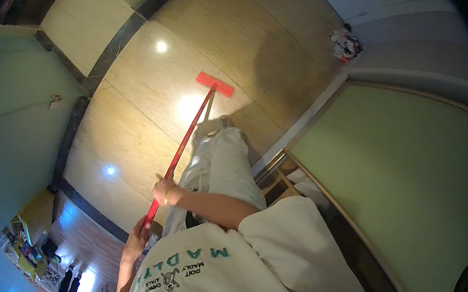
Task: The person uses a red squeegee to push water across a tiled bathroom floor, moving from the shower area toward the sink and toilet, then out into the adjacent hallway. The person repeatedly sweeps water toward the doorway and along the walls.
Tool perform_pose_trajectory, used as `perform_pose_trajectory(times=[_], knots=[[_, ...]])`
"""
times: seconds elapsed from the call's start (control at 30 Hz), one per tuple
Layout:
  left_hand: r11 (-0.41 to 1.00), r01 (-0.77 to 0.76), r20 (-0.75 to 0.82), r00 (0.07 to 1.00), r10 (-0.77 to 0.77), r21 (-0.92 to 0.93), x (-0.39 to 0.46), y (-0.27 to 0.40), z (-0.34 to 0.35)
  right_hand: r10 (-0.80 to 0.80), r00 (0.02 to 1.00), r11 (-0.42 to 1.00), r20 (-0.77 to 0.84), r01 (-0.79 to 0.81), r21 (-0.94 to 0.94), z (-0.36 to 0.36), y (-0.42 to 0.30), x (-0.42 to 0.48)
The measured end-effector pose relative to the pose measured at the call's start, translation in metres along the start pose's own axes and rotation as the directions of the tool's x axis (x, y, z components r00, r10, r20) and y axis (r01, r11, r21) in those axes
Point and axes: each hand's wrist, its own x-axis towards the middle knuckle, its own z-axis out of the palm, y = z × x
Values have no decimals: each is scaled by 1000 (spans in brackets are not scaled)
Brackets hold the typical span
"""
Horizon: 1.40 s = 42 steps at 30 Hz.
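Note:
A long red broom (188,134) slants across the pale tiled floor, its wide red head (215,84) resting on the tiles ahead of my feet. My right hand (166,191), with a gold-coloured band at the wrist, is wrapped around the upper part of the handle. Lower in the view, my left hand (137,238) grips the handle near its top end. The handle passes to the left of my white trousers (232,163). One shoe (225,122) shows below the trouser hem, close to the broom head.
Dark stone strips (115,39) border the tiles. At right stands a green-panelled unit (391,152) with open shelves (281,187). A bunch of flowers (346,45) sits in the far corner. Lower left, a person's dark-clad legs (68,285) stand on a wood-look floor near furniture.

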Motion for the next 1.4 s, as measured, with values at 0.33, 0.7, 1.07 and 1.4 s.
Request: perform_pose_trajectory(times=[0.33, 0.7, 1.07, 1.4], knots=[[912, 10, 28, 1000, 2, -410, 73, 28, 21, 163, 969, 987, -188, -160, 34, -28, 77, 21], [897, -431, 287, 850, 441, -101, 91, 132, 78, 612, 788, -275, -62, 285, 918, -74, 90, -112], [540, -702, 421, 712, 563, 464, 138, 225, 148, 747, 605, -34, 276, -380, 924, -91, 181, -334], [386, -668, 88, 560, 824, 636, 236, 348, 281, 694, 693, 571, 194, -695, 438, -267, 349, -322]])
